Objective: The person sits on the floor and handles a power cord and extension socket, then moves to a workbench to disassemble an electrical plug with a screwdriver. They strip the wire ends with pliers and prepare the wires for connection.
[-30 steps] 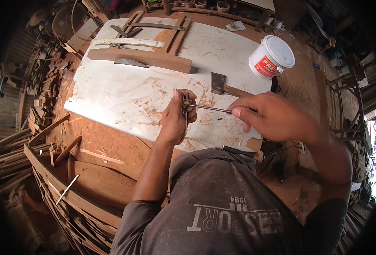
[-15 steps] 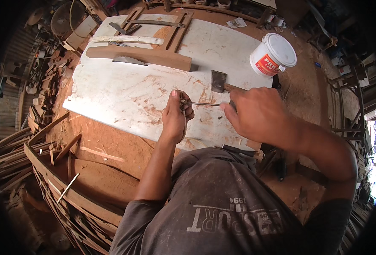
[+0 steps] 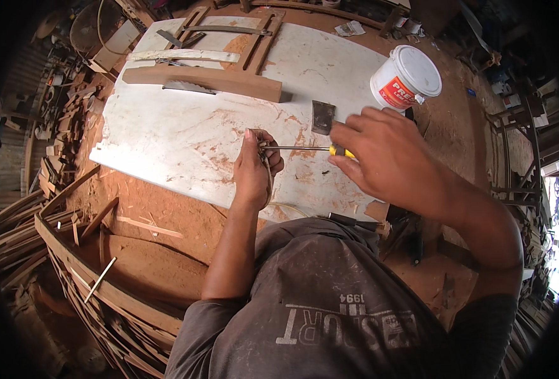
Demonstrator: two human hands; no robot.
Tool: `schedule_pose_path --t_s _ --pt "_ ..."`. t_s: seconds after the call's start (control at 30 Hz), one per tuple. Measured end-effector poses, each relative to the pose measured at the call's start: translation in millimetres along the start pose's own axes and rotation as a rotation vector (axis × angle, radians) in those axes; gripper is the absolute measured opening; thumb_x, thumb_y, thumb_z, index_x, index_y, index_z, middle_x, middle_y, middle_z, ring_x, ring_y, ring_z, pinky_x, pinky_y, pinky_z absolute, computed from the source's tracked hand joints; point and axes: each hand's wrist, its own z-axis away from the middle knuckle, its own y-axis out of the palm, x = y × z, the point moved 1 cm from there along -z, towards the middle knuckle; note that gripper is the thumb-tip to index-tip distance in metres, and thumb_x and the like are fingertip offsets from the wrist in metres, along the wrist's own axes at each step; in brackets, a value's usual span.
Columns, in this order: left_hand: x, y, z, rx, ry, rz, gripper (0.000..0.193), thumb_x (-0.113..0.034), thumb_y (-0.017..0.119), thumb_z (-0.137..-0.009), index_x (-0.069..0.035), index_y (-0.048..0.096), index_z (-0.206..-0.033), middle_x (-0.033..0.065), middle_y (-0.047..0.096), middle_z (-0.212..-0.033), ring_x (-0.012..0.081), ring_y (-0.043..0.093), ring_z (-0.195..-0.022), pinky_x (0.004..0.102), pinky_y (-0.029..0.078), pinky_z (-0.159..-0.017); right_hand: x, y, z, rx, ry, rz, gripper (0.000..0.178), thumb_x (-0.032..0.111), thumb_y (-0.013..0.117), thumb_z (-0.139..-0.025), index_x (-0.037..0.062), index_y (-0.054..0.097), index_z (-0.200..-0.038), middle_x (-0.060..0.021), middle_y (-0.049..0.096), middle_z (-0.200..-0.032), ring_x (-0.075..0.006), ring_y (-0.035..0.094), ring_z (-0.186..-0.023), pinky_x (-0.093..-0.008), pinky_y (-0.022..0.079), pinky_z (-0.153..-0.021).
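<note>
Over the white work surface, my left hand is closed around a small metal piece, mostly hidden by the fingers and too small to name. A screwdriver lies level between my hands, its thin shaft reaching the piece in my left hand. My right hand grips the yellow and black handle between thumb and fingers; its fingertips are partly raised over the handle. Just beyond that hand lies a tool with a broad dark metal head, its handle hidden behind my fingers.
A white lidded bucket with a red label stands at the far right of the surface. Farther left lie a thick wooden beam, a toothed saw blade and a slotted wooden frame. A curved wooden frame stands lower left.
My right hand's fingers have turned and lifted on the screwdriver, so its yellow handle now shows. Both hands have shifted slightly left and up in the picture.
</note>
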Motion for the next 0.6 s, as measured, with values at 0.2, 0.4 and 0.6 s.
schedule_pose_path --t_s 0.2,0.4,0.6 --pt "-1.4 3.2 1.7 -0.042 0.003 0.079 0.043 -0.046 0.039 -0.110 -0.007 0.053 -0.100 0.0003 0.042 -0.076 0.0116 0.035 -0.064 0.0279 0.031 -0.058 5.3 -1.3 -2.6 0.211 0.144 0.070 0.032 0.033 0.065 -0.096 0.0009 0.066 -0.102 -0.0156 0.068 -0.080 -0.0363 0.069 -0.074 -0.0471 0.053 -0.067" --pt "-2.1 4.3 1.7 -0.036 -0.015 0.129 0.041 -0.044 0.040 -0.110 -0.007 0.055 -0.100 0.0005 0.042 -0.076 0.0120 0.035 -0.065 0.0276 0.031 -0.058 -0.6 1.2 1.9 -0.138 -0.105 0.050 0.031 0.030 0.061 -0.099 -0.0004 0.065 -0.098 -0.0171 0.068 -0.077 -0.0376 0.069 -0.067 -0.0488 0.053 -0.062" --pt "1.0 1.4 -0.9 0.001 -0.013 0.124 0.043 -0.048 0.041 -0.109 -0.007 0.052 -0.101 0.0000 0.040 -0.076 0.0119 0.035 -0.064 0.0275 0.032 -0.057 2.1 -4.1 2.4 0.045 0.007 0.018 0.033 0.034 0.063 -0.098 0.0009 0.063 -0.102 -0.0170 0.069 -0.083 -0.0391 0.070 -0.069 -0.0507 0.054 -0.065"
